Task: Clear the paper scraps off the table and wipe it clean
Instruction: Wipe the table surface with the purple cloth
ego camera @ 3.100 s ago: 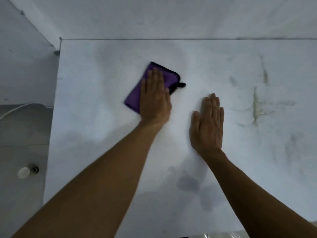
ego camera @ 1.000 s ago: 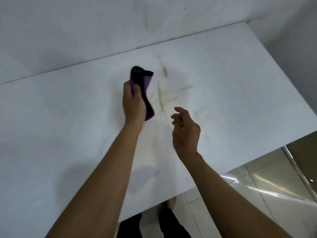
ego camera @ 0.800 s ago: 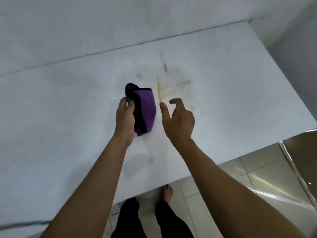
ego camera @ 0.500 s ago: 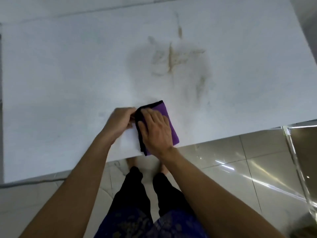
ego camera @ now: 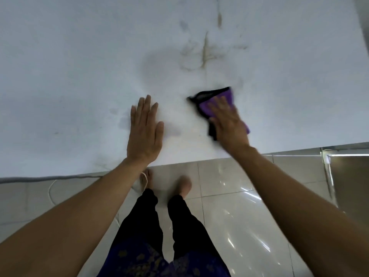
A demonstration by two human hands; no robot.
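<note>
A folded purple cloth (ego camera: 219, 97) with a black edge lies on the white table (ego camera: 69, 66) near its front edge. My right hand (ego camera: 227, 124) presses flat on the cloth with straight fingers and is blurred by motion. My left hand (ego camera: 144, 130) rests flat on the bare tabletop to the left of the cloth, fingers straight, holding nothing. Brownish stain lines (ego camera: 205, 48) and a grey damp patch (ego camera: 157, 64) mark the table beyond the cloth. No paper scraps show on the table.
The table's front edge (ego camera: 279, 149) runs just below both hands. Under it lies a glossy tiled floor (ego camera: 239, 196) with my bare feet (ego camera: 184, 185) and dark trousers. A grey cable (ego camera: 40, 178) follows the edge at left. A shiny metal panel (ego camera: 351, 176) stands at right.
My left hand has let go of the cloth and now lies flat on the table. My right hand has slid the cloth to the right.
</note>
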